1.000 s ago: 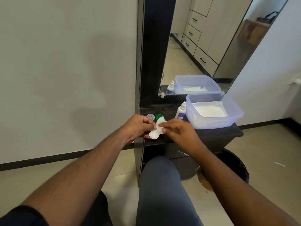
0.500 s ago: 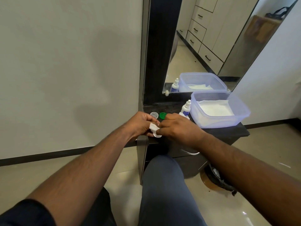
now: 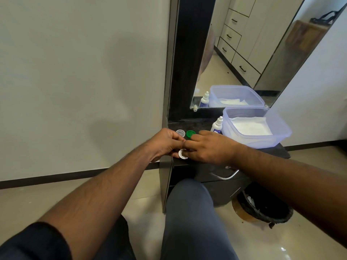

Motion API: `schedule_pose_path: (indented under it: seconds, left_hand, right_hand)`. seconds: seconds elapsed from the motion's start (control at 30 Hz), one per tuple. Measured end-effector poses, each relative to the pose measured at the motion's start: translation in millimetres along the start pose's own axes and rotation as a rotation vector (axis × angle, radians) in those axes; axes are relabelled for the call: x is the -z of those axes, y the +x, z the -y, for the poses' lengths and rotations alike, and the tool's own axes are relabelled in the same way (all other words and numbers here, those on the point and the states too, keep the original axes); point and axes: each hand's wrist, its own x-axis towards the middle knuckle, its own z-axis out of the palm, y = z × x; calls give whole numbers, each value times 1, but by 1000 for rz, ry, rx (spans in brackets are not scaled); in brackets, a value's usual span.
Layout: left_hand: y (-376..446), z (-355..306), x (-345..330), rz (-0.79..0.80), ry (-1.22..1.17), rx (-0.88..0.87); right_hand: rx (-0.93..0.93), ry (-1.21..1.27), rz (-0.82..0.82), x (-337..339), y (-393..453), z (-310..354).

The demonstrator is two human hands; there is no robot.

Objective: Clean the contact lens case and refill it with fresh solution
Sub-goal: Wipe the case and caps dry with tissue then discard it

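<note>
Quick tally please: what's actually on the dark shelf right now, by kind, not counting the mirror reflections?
Loose caps: 2, a clear cap and a green cap
Contact lens case: 1, white, held between the left hand and right hand, mostly hidden
Solution bottle: 1
Plastic tub: 1, with white tissue inside
Total: 5, or 6 with the tissue

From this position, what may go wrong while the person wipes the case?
1. The case sits near the counter's front edge, held between the left hand and right hand; a slip might drop it to the floor.
2. The loose green cap lies right by the right hand's fingers and could be knocked away.
</note>
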Motion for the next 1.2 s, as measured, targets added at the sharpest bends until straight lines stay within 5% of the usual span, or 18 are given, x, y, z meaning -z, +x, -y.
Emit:
schedule_pose_path:
  seconds: [0.33,0.43,0.63,0.7,0.87,1.0,1.07,1.2]
  left_hand:
    - [0,1,-6,-99,70,-46]
    - [0,2,-9,-143,105,-72]
    - [-3,2,-8,-165,71,-54]
    - [-3,2,-8,-159,61,-42]
    - [-7,-2,-9,-152,81,-34]
    - [-11,-2,-10,-173,110,-53]
    - [-13,-2,-10,-179,91,-55]
    - [-11,1,-9,-176,17,-25]
  right_hand:
    - [-522,107,57,2,10,57]
    - [-911,483,130,10,24,64]
    - [-1395,1452,-110,-5,30,64]
    - [-1410,1382,-142,-5,29,73]
    - [-1151,435,191,23,31,105]
    - [-1125,445,260,29,44,98]
    - [-1265,875,176,22,46,77]
    - [-1559,2280,-337,10,18,65]
